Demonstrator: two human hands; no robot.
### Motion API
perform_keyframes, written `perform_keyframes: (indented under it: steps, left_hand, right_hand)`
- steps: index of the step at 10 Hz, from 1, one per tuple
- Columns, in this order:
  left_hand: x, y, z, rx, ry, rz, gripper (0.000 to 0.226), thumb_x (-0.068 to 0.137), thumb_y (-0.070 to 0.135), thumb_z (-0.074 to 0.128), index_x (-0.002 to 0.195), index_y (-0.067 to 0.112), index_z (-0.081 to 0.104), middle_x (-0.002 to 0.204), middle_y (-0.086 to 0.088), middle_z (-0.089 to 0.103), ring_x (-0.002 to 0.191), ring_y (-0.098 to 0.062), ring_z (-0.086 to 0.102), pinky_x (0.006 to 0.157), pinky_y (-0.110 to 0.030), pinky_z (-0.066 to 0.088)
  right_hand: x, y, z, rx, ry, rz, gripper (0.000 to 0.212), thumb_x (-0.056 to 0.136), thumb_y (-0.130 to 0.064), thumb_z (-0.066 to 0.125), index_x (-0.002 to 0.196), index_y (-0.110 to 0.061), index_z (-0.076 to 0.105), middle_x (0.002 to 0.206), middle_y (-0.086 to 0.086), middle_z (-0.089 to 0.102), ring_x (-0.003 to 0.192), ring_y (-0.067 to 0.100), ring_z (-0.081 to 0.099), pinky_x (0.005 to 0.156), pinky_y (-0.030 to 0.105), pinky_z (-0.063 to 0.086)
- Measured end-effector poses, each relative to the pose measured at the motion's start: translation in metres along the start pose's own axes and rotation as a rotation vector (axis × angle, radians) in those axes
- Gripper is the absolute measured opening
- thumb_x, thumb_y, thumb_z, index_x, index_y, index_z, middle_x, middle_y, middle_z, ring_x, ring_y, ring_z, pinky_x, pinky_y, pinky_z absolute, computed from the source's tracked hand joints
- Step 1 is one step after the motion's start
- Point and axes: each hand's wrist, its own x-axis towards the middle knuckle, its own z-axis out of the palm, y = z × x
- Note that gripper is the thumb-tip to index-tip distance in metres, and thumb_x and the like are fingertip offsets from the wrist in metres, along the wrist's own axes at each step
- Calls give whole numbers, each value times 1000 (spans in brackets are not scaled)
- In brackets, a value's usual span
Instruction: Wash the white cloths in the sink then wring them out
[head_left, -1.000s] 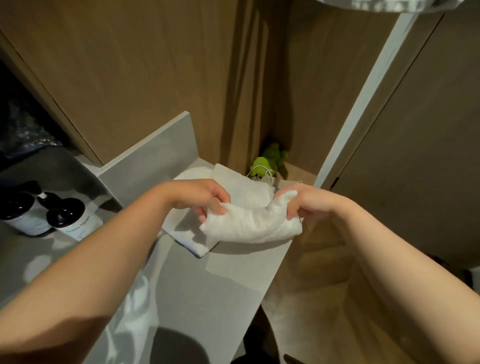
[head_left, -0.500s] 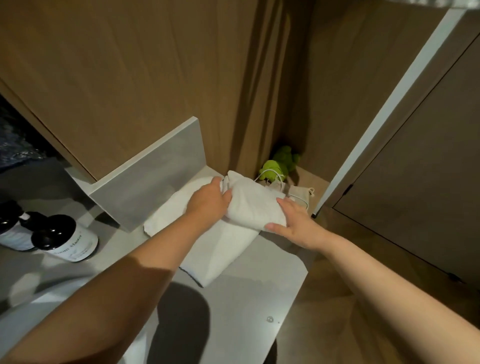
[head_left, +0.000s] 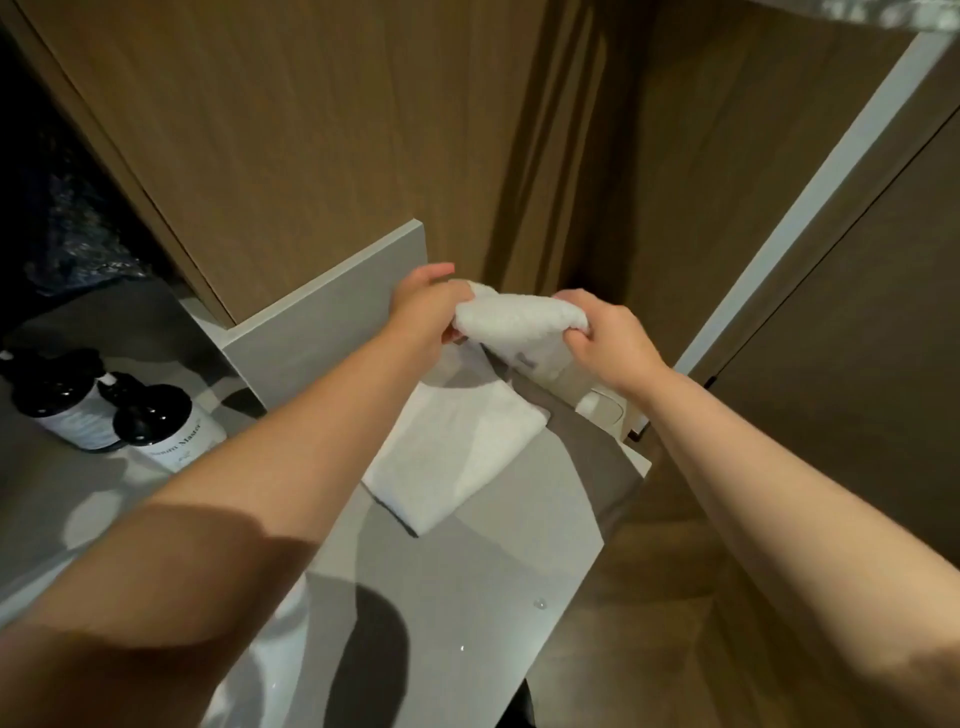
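Grey counter (head_left: 467, 597) — rolled cloth (head_left: 519, 319) now lifted (both hands)

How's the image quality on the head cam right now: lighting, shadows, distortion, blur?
Head view: warm, dim light from above and behind; both arms throw hard shadows on the counter. Wide-angle bending shows on the white frame. Top left is near black. The rolled cloth, gripped by the left hand and right hand, is bright but keeps texture. The bottle label is soft, barely legible.

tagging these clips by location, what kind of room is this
Probably a bathroom, maybe in a hotel: a grey vanity counter, two dark pump bottles, a folded white towel, and wood-panelled walls.
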Motion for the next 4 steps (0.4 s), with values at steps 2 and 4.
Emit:
perform_keyframes:
  steps: [2, 4]
  left_hand:
    - [-82, -24, -68, 296, 151, 428, 29, 86, 10, 60, 109, 26, 63, 82, 3, 56, 70, -11, 52, 59, -18, 42]
    - [-88, -106, -108, 1522, 106, 457, 51, 100, 47, 32, 145, 24, 41, 137, -10, 43, 127, -27, 40, 103, -39, 36]
  right_hand:
    - [-16, -29, 14, -160, 36, -468, 51, 90, -11, 63, 138, -17, 49, 143, 4, 49, 135, 22, 41, 116, 37, 29]
    - [-53, -13, 69, -422, -566, -223, 84, 86, -70, 43, 153, -32, 9, 162, 1, -8, 148, 25, -10, 118, 47, -2]
